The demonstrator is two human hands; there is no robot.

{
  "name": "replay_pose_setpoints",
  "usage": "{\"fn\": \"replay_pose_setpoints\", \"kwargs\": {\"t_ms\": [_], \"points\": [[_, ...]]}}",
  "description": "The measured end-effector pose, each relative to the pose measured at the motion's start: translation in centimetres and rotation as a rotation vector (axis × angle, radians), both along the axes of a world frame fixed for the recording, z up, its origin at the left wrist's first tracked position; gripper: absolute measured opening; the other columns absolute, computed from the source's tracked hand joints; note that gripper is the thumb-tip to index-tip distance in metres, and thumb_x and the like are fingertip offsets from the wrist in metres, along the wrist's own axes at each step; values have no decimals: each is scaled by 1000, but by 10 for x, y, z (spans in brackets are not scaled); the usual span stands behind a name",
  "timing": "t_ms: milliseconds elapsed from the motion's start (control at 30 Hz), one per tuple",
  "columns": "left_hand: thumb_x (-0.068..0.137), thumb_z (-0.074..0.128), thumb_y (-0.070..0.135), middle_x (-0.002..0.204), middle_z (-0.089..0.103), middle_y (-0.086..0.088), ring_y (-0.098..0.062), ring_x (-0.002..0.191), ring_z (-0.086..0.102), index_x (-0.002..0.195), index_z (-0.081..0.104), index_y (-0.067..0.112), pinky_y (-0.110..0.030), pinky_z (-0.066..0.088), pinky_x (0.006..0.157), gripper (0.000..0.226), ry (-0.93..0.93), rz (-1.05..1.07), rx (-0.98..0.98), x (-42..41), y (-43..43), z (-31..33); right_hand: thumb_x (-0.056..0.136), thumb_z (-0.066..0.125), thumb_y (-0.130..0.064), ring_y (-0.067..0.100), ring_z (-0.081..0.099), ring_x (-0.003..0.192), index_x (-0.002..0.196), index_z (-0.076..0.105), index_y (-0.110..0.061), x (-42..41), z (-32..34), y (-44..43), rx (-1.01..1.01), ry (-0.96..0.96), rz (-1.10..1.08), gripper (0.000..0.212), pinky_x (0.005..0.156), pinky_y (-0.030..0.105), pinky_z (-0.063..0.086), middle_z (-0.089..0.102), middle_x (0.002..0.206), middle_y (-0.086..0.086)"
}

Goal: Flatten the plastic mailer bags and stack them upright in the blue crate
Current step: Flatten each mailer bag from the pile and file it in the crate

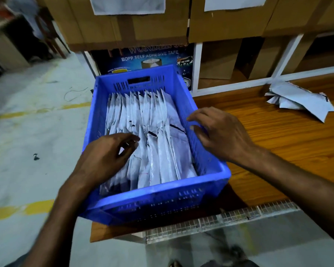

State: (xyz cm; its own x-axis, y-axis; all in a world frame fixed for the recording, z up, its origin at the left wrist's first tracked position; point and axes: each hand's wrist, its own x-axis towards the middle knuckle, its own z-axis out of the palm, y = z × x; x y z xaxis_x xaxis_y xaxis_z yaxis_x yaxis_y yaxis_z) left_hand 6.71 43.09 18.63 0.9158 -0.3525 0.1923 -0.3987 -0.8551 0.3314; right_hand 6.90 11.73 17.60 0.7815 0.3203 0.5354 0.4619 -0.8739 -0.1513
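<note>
A blue crate (pixel 158 201) stands on the left end of a wooden table. Several white plastic mailer bags (pixel 158 143) stand on edge inside it, packed in a row. My left hand (pixel 104 157) is inside the crate at its left side, fingers loosely curled over the tops of the leftmost bags, gripping nothing that I can see. Over the crate's right rim hovers my right hand (pixel 220 133), fingers spread and relaxed, holding nothing. A crumpled white mailer bag (pixel 301 99) lies on the table at the far right.
The wooden table (pixel 278 135) runs right from the crate. Cardboard boxes (pixel 127 26) and a tape carton (pixel 148 58) stand behind the crate, white shelving (pixel 235 83) to the right. A grey floor (pixel 27 132) with yellow lines lies to the left.
</note>
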Motion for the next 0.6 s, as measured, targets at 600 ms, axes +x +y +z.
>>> {"fn": "replay_pose_setpoints", "kwargs": {"t_ms": [600], "points": [[104, 60, 42, 108, 71, 24, 1, 93, 66, 114, 73, 34, -31, 55, 68, 18, 6, 0, -554, -31, -423, -66, 98, 64, -30, 3, 62, 91, 120, 68, -29, 12, -81, -309, 332, 389, -181, 23, 73, 19, 47, 70, 110, -13]]}}
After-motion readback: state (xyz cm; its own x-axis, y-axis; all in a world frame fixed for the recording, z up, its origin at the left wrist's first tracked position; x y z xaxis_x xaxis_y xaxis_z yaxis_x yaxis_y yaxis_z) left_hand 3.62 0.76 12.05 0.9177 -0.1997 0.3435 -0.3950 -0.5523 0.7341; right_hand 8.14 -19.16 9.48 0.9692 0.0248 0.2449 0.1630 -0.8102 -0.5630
